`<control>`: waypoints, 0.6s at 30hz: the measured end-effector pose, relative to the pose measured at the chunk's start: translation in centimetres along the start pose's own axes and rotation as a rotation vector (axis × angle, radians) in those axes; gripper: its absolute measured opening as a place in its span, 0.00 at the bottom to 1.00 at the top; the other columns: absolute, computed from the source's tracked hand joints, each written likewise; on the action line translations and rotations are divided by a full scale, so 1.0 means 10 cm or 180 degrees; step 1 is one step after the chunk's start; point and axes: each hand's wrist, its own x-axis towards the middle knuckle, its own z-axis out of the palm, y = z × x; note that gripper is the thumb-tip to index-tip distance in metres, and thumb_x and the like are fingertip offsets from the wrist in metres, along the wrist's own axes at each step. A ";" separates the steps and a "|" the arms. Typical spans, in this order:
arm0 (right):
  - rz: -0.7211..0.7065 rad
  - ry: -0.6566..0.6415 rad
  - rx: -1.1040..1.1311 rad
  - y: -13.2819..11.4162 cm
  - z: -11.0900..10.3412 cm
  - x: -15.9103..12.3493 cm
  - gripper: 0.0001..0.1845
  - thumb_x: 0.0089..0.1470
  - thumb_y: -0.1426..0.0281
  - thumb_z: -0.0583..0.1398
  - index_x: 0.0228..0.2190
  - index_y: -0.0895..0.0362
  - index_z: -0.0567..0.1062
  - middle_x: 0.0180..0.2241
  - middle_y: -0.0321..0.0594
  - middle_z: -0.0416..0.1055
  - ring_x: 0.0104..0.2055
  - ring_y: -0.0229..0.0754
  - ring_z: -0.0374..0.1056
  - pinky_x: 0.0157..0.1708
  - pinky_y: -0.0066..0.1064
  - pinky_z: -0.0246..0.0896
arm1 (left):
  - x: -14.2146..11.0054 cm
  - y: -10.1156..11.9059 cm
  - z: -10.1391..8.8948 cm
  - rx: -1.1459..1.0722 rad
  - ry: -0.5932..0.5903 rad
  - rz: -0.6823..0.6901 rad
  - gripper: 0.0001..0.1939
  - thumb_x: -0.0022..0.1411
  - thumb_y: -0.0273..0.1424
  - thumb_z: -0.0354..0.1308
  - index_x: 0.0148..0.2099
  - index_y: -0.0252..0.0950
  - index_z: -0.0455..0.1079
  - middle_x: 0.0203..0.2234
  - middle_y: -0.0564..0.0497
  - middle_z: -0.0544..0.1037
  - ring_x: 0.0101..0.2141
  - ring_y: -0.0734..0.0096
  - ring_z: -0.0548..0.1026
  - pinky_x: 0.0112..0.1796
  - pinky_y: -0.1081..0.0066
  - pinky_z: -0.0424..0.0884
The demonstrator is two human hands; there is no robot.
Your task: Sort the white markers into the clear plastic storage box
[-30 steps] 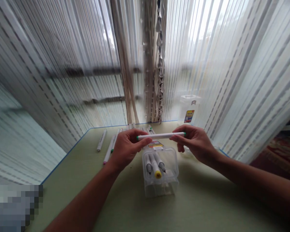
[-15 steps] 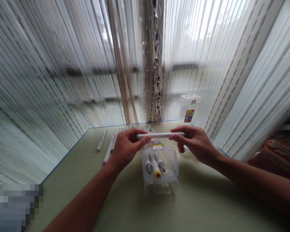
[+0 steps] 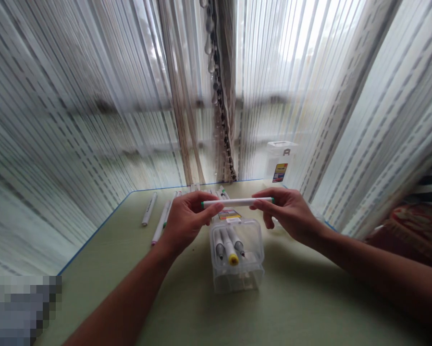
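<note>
A white marker pen (image 3: pixel 235 203) with green ends is held level between my two hands. My left hand (image 3: pixel 190 216) pinches its left end between thumb and fingers. The other end is pinched by my right hand (image 3: pixel 288 211). Just below the pen stands a clear plastic case (image 3: pixel 237 283), with a yellow-ended marker (image 3: pixel 232 257) and two grey-tipped markers (image 3: pixel 219 247) lying at its top. A coloured label shows at the back of the case.
Several white markers lie on the pale green table (image 3: pixel 115 269) to the left, among them a single marker (image 3: pixel 149 209) near the edge. A clear lidded container (image 3: pixel 278 161) with a yellow label stands at the back right. String curtains (image 3: pixel 129 96) hang beyond the table.
My hands still hold the marker in the same two-handed pinch. The whole view has shifted slightly, and the hanging bead strand has swung to the left.
</note>
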 end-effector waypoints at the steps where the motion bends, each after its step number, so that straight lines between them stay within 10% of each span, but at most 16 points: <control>1: -0.0006 -0.0028 0.0017 0.01 0.00 0.00 0.14 0.48 0.64 0.71 0.35 0.59 0.82 0.27 0.41 0.79 0.14 0.32 0.65 0.12 0.24 0.58 | 0.00 0.00 0.00 0.0004 -0.0005 0.0005 0.13 0.48 0.33 0.73 0.35 0.31 0.79 0.19 0.55 0.75 0.18 0.82 0.67 0.19 0.80 0.62; 18: 0.0036 -0.0089 0.0330 0.02 -0.03 0.02 0.12 0.52 0.65 0.70 0.37 0.59 0.81 0.30 0.43 0.80 0.14 0.31 0.67 0.13 0.23 0.60 | 0.01 -0.04 -0.03 -0.0061 -0.0121 -0.0060 0.16 0.54 0.34 0.69 0.43 0.30 0.80 0.25 0.46 0.81 0.20 0.79 0.67 0.22 0.77 0.64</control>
